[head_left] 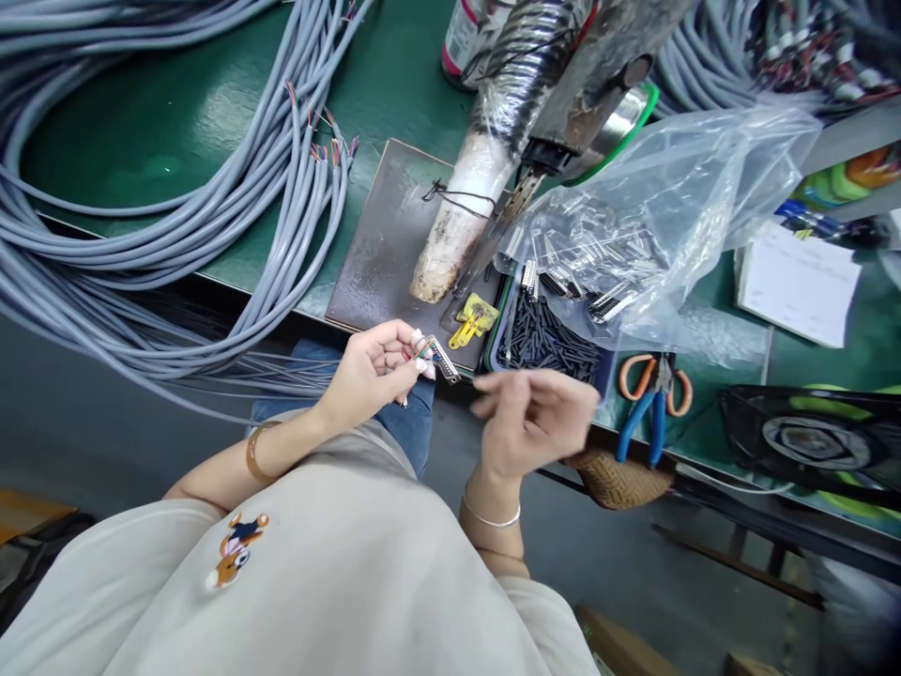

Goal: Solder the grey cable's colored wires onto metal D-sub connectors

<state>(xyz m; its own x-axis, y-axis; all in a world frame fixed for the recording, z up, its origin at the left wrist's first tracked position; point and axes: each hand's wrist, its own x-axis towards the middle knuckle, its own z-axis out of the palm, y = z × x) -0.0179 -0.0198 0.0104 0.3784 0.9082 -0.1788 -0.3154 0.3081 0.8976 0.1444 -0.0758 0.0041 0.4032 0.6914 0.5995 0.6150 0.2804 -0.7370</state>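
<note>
My left hand (376, 366) is closed, pinching a multi-pin D-shaped connector (445, 364) between thumb and fingers. Thin coloured wires run from the connector's back into those fingers. Just right of it, my right hand (539, 418) hangs in front of the table edge with its fingers bent. Motion smears the fingertips, so I cannot tell whether anything is in them. Beyond that hand sits a bin of short black tubes (545, 333). A soldering iron (525, 192) slants down over a dark board (394, 230), its tip end beyond the connector.
Bundled grey cables (232, 188) cover the left side. A white-wrapped duct (461, 202) hangs over the board, near a yellow clip (470, 321). To the right are a plastic bag of connectors (598, 244), a solder spool (619, 131), blue-handled pliers (649, 408) and a black fan (809, 437).
</note>
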